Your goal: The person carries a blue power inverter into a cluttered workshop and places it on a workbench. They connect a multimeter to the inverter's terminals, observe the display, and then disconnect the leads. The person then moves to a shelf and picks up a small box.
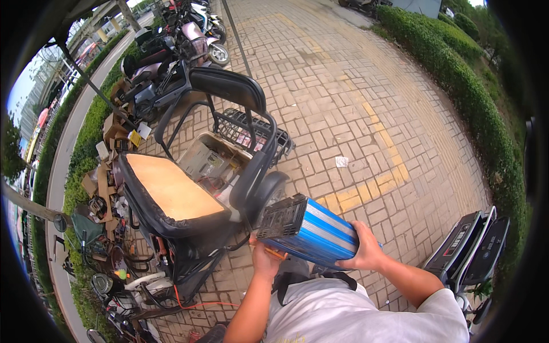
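Observation:
A long blue battery pack (323,231) with silver ribs along its side and a black vented end cap (281,217) is held in front of my waist. My right hand (367,251) grips its far right end, fingers beneath and thumb on top. Under the black end is my left hand (265,258), closed, with a thin orange thing showing by its fingers; I cannot make out its kind. Just left of the pack stands a black three-wheeled scooter, its seat tipped up so that the tan underside (174,186) shows. Behind that seat lies an uncovered grey compartment (209,160) with loose items inside.
A black wire basket (254,134) sits behind the compartment. Cardboard boxes, parts and cables clutter the left, below parked scooters (171,51). An orange cord (206,306) crosses the paving at lower left. Another scooter (457,251) stands at right, before a hedge (457,103).

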The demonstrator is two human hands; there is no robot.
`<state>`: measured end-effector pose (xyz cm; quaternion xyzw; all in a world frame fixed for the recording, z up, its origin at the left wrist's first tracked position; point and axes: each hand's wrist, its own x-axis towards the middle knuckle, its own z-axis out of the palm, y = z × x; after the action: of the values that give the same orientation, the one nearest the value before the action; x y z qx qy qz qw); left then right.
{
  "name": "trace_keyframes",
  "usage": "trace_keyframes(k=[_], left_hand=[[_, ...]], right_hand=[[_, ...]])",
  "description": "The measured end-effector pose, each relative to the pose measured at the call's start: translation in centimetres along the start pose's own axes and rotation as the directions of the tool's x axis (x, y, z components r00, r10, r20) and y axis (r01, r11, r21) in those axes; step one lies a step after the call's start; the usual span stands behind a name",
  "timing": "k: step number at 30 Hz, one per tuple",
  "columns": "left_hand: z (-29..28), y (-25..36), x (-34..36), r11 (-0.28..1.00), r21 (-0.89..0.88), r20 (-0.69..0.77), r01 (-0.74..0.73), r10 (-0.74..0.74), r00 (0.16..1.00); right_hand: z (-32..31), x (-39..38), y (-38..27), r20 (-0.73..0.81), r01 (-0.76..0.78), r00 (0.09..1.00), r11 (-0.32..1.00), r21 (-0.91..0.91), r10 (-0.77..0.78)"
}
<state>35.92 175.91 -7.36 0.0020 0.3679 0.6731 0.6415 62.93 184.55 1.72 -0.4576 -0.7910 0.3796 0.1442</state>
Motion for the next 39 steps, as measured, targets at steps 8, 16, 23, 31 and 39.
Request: trace_keyframes(k=[8, 16, 23, 31, 39], left_hand=[[3.0, 4.9, 6.5, 0.775, 0.551, 0.234, -0.31, 0.214, 0.948], [7.6, 7.9, 14.7, 0.453, 0.727, 0.511, -0.516, 0.146, 0.847], [11.7, 8.2, 19.5, 0.607, 0.702, 0.339, -0.374, 0.177, 0.924], [15.7, 7.4, 25.7, 0.62, 0.744, 0.205, -0.249, 0.143, 0.968], [17.8, 1.6, 30.1, 0.864, 0.503, -0.346, 0.007, 0.194, 0.918]], right_hand=[[-4.8, 7.3, -1.4, -0.014, -0.15, 0.989, 0.97, -0.192, 0.15], [-7.0, 14.1, -0.9, 0.003, -0.12, 0.992, 0.96, -0.255, 0.125], [-9.9, 21.8, 3.2, 0.109, -0.1, 0.986, 0.976, -0.192, 0.123], [-16.0, 32.1, 10.7, 0.312, 0.116, 0.948, 0.977, -0.181, -0.055], [-18.9, 40.8, 15.9, 0.414, 0.136, 0.91, 0.968, -0.21, -0.038]])
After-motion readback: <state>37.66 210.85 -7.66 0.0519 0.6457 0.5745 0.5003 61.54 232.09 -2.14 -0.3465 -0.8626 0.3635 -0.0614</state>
